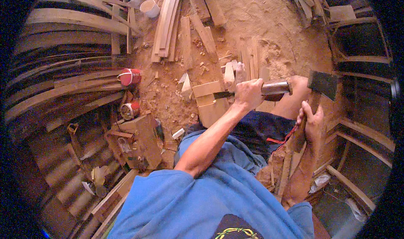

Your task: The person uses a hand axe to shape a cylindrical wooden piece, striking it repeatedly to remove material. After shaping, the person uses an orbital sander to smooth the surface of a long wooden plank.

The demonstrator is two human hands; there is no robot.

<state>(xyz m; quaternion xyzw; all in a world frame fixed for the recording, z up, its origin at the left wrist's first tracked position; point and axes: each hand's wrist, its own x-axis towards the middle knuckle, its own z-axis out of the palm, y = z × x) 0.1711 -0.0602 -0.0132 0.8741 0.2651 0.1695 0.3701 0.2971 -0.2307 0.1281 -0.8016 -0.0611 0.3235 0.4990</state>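
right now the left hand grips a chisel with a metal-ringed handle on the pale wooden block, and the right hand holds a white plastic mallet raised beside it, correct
Not quite. The head view shows the right hand holding a hatchet with a dark metal head and brown wooden handle, not a white plastic mallet. The rest stands: the left hand grips the chisel with a metal-ringed handle on the pale wooden block.

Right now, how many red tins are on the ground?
2: one red tin beside the curved planks, another red tin just below it near the wooden box. Others may hide under wood.
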